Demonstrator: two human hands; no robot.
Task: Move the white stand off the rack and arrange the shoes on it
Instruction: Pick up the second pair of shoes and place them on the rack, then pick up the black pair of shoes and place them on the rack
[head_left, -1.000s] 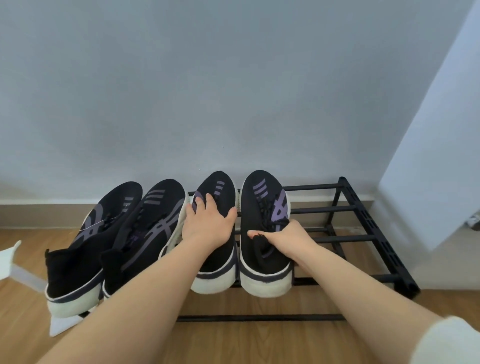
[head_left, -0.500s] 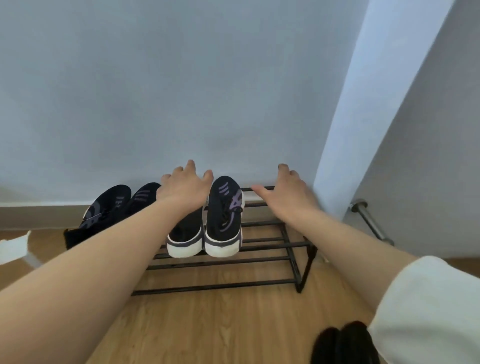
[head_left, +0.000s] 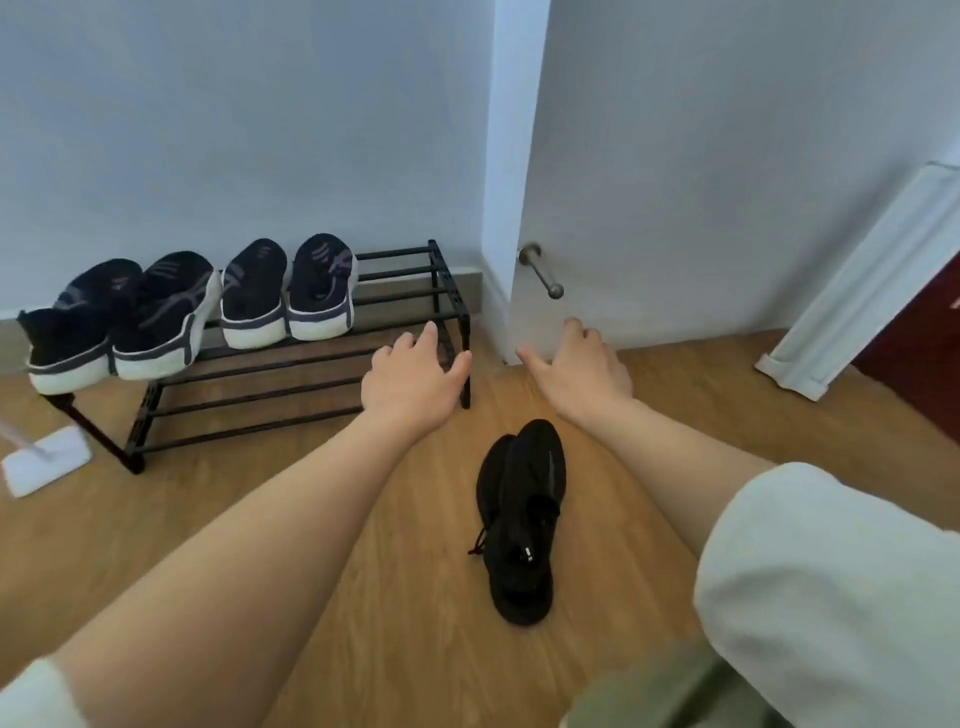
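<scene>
A black metal rack stands against the wall. On its top tier sit two pairs of black sneakers with white soles, one pair at the left end and one pair in the middle, toes to the wall. A pair of all-black shoes lies on the wooden floor in front. The white stand rests on the floor at the rack's left end. My left hand hovers open over the rack's right front corner. My right hand is open just right of the rack, holding nothing.
A white door with a metal handle stands to the right of the rack. A white trim piece leans by a dark red panel at the far right. The floor is light wood.
Both hands let go of the middle pair of sneakers and drew back to the right. The view pulled away and swung right, bringing the black shoes on the floor into sight.
</scene>
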